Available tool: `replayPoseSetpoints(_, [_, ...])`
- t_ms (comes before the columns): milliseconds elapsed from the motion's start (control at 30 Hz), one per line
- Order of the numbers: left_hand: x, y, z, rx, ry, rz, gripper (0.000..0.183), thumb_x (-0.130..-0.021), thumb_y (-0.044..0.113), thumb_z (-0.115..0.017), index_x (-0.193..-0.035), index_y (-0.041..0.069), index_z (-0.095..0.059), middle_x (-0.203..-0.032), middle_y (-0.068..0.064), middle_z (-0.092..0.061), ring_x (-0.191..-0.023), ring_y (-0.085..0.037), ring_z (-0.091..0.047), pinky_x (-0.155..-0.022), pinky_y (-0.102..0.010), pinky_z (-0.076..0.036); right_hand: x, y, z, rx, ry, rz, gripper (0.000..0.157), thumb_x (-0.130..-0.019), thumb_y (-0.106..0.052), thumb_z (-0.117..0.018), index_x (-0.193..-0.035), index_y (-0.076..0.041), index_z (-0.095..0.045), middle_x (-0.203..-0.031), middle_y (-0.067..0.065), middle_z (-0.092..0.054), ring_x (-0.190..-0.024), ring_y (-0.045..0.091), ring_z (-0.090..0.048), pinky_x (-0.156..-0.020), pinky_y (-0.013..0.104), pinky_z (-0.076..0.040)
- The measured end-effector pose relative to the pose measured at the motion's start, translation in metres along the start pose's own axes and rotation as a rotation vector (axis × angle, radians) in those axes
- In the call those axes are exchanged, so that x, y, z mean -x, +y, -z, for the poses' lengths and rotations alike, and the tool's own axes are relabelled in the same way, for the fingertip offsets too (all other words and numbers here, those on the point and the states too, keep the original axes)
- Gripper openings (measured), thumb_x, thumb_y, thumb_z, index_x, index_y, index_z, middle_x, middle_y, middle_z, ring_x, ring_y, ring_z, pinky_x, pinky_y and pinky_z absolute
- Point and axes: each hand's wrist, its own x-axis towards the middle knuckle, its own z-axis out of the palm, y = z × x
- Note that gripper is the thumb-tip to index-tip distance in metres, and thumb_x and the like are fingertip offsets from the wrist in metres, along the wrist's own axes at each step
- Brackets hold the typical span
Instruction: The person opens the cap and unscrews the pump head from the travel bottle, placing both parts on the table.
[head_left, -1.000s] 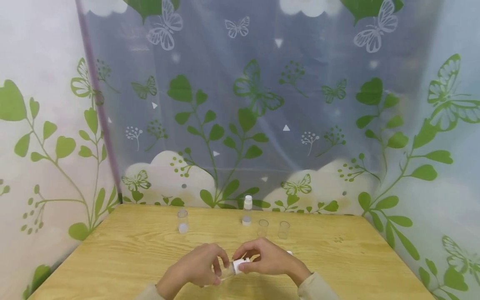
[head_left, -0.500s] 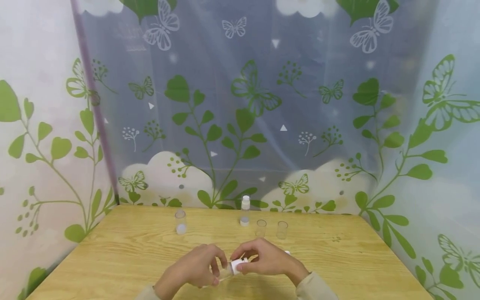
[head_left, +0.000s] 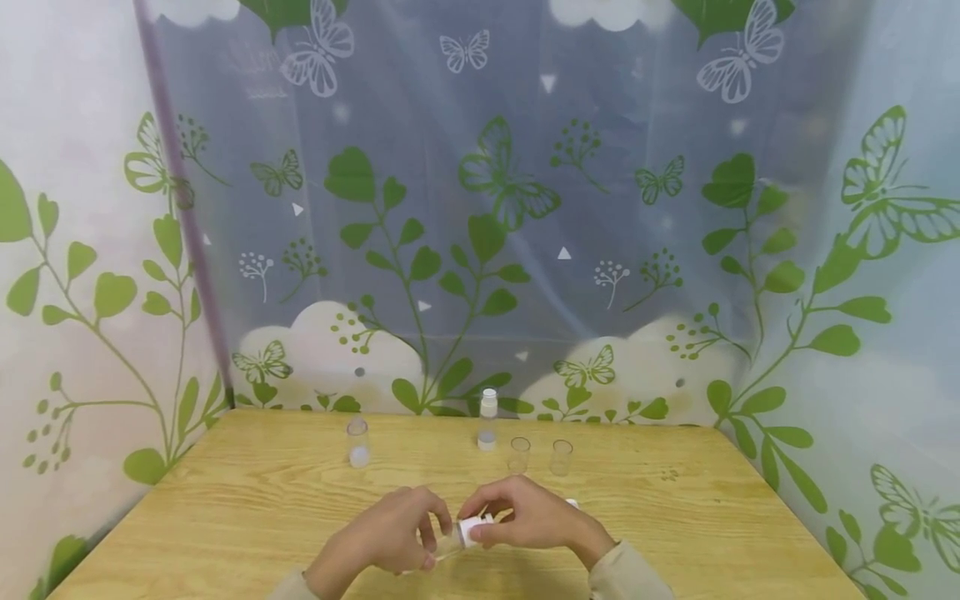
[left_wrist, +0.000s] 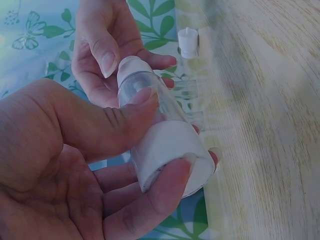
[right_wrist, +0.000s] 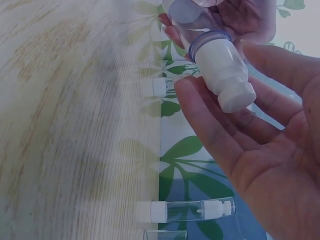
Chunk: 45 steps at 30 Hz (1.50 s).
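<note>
A small clear pump bottle with a white base and a white pump collar is tilted between both hands, low over the table. My left hand grips its clear body near the base, thumb on one side and fingers on the other. At the opposite end, my right hand pinches the white collar between thumb and fingers. Part of the bottle is hidden behind the fingers in the head view. A loose white pump top stands beyond the hands in the left wrist view; the right hand mostly covers it in the head view.
Toward the back of the wooden table stand another pump bottle, a clear bottle without a pump at the left, and two clear caps, one cap beside the other cap. A leaf-patterned curtain rises behind.
The head view has shifted slightly, so the scene sits a little farther left. Both hands keep nearly the same hold on the pump bottle.
</note>
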Motion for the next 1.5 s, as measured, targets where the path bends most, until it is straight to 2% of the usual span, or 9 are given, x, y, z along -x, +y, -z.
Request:
replayPoseSetpoints(300, [-0.0009,0.0021,-0.0009,-0.018,0.005,-0.019,0.032,-0.067,-0.003,-0.075,-0.096,0.008,-0.069,-0.073,0.001,-0.067,-0.049,-0.006,-0.057,-0.044,-0.019,-0.048,0.0022,-0.0016,0.0007,-0.012,-0.005,-0.011,0.023,-0.093,-0.022,-0.06,-0.114,-0.012,-0.065,-0.113,0.008,-0.067,-0.085,0.004,-0.064,-0.072,0.025,-0.057])
replayPoseSetpoints(567, [0.0015,0.0009,0.0004,-0.024,0.011,-0.031,0.031,-0.068,-0.002,-0.077,-0.096,0.008,-0.068,-0.075,-0.001,-0.067,-0.052,-0.004,-0.057,-0.046,-0.018,-0.049,0.0001,-0.002,0.0005,-0.021,-0.011,0.0,0.025,-0.094,-0.021,-0.06,-0.115,-0.01,-0.065,-0.114,0.01,-0.067,-0.083,0.005,-0.065,-0.073,0.033,-0.059])
replayPoseSetpoints(733, [0.0016,0.0004,0.0004,-0.01,0.008,-0.014,0.032,-0.068,-0.002,-0.077,-0.096,0.009,-0.068,-0.075,-0.001,-0.068,-0.051,-0.006,-0.057,-0.046,-0.019,-0.049,0.0001,-0.0016,-0.0005,-0.021,-0.01,0.001,0.025,-0.093,-0.022,-0.06,-0.115,-0.01,-0.065,-0.114,0.008,-0.067,-0.084,0.004,-0.064,-0.073,0.03,-0.058])
replayPoseSetpoints(867, [0.0022,0.0,-0.0011,0.011,0.002,-0.011,0.032,-0.068,-0.003,-0.076,-0.096,0.009,-0.068,-0.076,-0.001,-0.068,-0.052,-0.006,-0.058,-0.047,-0.019,-0.05,0.0013,-0.0008,-0.0013,-0.043,-0.019,0.005,0.026,-0.094,-0.021,-0.059,-0.116,-0.007,-0.064,-0.116,0.011,-0.066,-0.088,0.005,-0.066,-0.075,0.024,-0.057])
replayPoseSetpoints(1300, [-0.0003,-0.0002,-0.0017,0.018,-0.006,-0.007,0.032,-0.068,-0.004,-0.076,-0.096,0.008,-0.068,-0.074,-0.001,-0.069,-0.048,-0.008,-0.058,-0.043,-0.021,-0.049,0.0004,0.0042,0.0002,-0.057,-0.04,0.017,0.029,-0.095,-0.021,-0.057,-0.119,-0.004,-0.061,-0.118,0.015,-0.065,-0.084,0.018,-0.071,-0.074,0.028,-0.058])
replayPoseSetpoints(1500, [-0.0014,-0.0017,-0.0025,0.007,-0.002,-0.02,0.032,-0.068,-0.003,-0.077,-0.097,0.008,-0.068,-0.075,-0.002,-0.069,-0.046,-0.007,-0.057,-0.043,-0.021,-0.049,0.001,0.0011,-0.0005,-0.055,-0.032,0.02,0.025,-0.093,-0.017,-0.06,-0.116,-0.006,-0.063,-0.112,0.016,-0.067,-0.081,0.009,-0.068,-0.075,0.027,-0.058])
